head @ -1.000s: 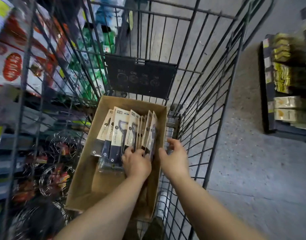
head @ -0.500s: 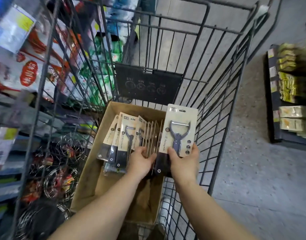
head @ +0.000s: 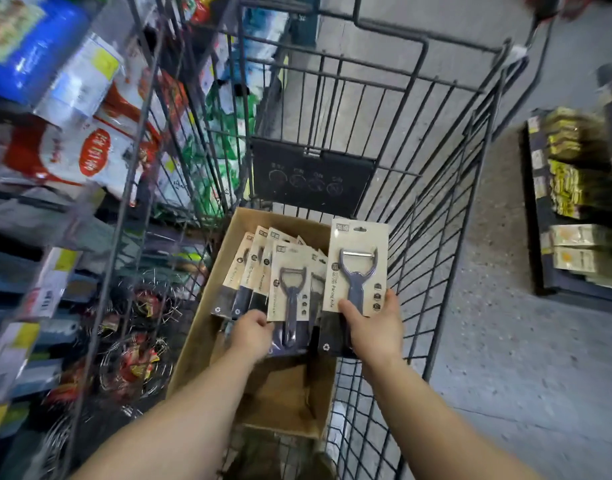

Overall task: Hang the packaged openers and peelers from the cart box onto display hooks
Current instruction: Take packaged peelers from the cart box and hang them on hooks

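Inside the wire cart [head: 436, 209], in a brown cardboard box [head: 214, 299], a row of carded peelers [head: 259, 265] standing on edge. Just above the box's right side, one packaged peeler [head: 358, 268] pinched at its lower part by the right hand [head: 373, 327], thumb on the front of the card, fingers curled behind. Beside it, a second peeler card [head: 290, 289] gripped near the bottom by the left hand [head: 252, 332]. Probably light and rather stiff, flat card with a clear blister over the tool; likely a bit slippery on the plastic, so better held at the card edge, leaving free the hang slot [head: 360, 229] at the top for the hook. On the card, readable: "Paring Knife", with Chinese characters beside it and a small logo at top left, too small to read. No display hooks clearly in view.
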Demonstrator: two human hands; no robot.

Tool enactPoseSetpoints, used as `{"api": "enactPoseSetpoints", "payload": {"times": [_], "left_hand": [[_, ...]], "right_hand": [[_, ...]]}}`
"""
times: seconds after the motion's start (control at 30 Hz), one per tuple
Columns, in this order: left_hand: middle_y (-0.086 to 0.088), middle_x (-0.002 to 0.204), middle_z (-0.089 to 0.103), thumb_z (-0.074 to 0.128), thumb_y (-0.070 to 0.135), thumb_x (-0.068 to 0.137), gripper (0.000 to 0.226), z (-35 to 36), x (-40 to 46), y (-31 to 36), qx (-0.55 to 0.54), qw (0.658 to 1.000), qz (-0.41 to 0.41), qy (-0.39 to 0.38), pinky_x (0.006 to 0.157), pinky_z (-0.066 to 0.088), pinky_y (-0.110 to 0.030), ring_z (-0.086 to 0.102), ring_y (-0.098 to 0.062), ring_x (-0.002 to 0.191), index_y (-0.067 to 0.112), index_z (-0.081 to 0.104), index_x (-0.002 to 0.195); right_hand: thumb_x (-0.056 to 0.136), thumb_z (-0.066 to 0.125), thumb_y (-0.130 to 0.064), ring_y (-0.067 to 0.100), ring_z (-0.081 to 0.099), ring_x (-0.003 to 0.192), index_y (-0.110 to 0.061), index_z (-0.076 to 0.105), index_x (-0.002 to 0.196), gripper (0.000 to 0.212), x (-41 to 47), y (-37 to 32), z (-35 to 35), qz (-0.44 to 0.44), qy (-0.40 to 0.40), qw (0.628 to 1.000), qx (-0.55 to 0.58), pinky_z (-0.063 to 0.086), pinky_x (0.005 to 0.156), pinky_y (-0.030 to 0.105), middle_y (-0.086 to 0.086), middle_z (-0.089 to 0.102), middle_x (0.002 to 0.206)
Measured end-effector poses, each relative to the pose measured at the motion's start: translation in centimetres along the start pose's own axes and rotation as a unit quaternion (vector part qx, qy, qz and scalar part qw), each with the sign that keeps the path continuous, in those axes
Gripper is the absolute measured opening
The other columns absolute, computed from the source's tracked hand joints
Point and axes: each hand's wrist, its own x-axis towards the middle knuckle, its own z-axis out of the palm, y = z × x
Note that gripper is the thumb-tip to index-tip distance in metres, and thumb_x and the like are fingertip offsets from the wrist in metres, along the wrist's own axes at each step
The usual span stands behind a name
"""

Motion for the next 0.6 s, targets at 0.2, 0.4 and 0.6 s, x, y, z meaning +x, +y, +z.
{"api": "enactPoseSetpoints", "payload": {"times": [0.2,0.4,0.6], "left_hand": [[-0.006,0.108,0.058,0.045,0.017,0.103,0.015,-5.7,-4.4,-0.8,-0.189,0.98,-0.048,-0.043,0.058,0.063,-0.043,0.064,-0.027,0.089,0.02,0.053,0.115],[-0.013,0.125,0.055,0.041,0.015,0.105,0.021,-10.9,-13.3,-1.6,-0.36,0.933,-0.015,-0.007,0.077,0.059,-0.054,0.062,-0.032,0.097,0.022,0.048,0.123],[-0.005,0.081,0.071,0.04,0.003,0.1,0.023,-14.4,-26.2,-6.9,-0.468,0.867,0.089,0.148,0.051,0.055,-0.026,0.068,-0.018,0.068,0.014,0.061,0.103]], "right_hand": [[0.079,0.078,-0.031,0.021,0.065,0.097,-0.021,0.04,0.136,0.069,-3.7,-1.3,0.0,-0.029,-0.003,0.999,-0.036,0.059,0.077,0.036,0.001,0.064,0.12],[0.074,0.082,-0.033,0.023,0.062,0.11,-0.02,0.038,0.142,0.082,-10.1,-3.7,-1.0,-0.133,-0.049,0.988,-0.056,0.054,0.093,0.042,0.0,0.06,0.127],[0.076,0.08,-0.029,0.021,0.062,0.11,-0.018,0.04,0.139,0.075,-20.6,-4.8,-0.5,-0.281,-0.178,0.94,-0.079,0.05,0.098,0.041,0.003,0.063,0.126]]}}
